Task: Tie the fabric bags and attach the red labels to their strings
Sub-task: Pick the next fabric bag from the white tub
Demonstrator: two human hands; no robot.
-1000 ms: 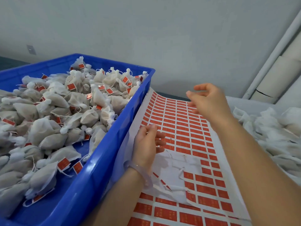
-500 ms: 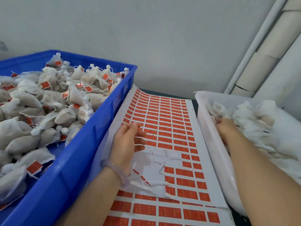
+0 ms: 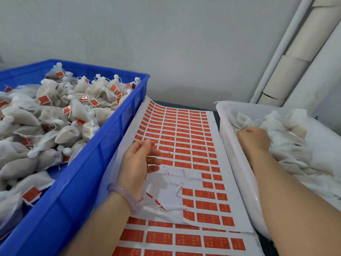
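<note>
Right hand [image 3: 253, 139]: fingers curled down into the loose fabric bags [image 3: 287, 130] in the white tub [image 3: 228, 145] — whether they grip one cannot be told. Left hand [image 3: 140, 163]: loosely curled, holding nothing, over the peeled patch of the sheet of red labels [image 3: 184, 137]. The sheet lies between the tub and a blue crate [image 3: 103, 150] of tied, labelled bags [image 3: 73, 111] — dark tabletop [image 3: 184, 104] beneath, grey wall [image 3: 166, 43] behind, pale tubes [image 3: 295, 52] in the right corner.

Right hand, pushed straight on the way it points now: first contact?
Likely the loose fabric bags heaped in the white tub; the right hand sits among them. The tub's far wall comes after, though depth is unclear.
</note>
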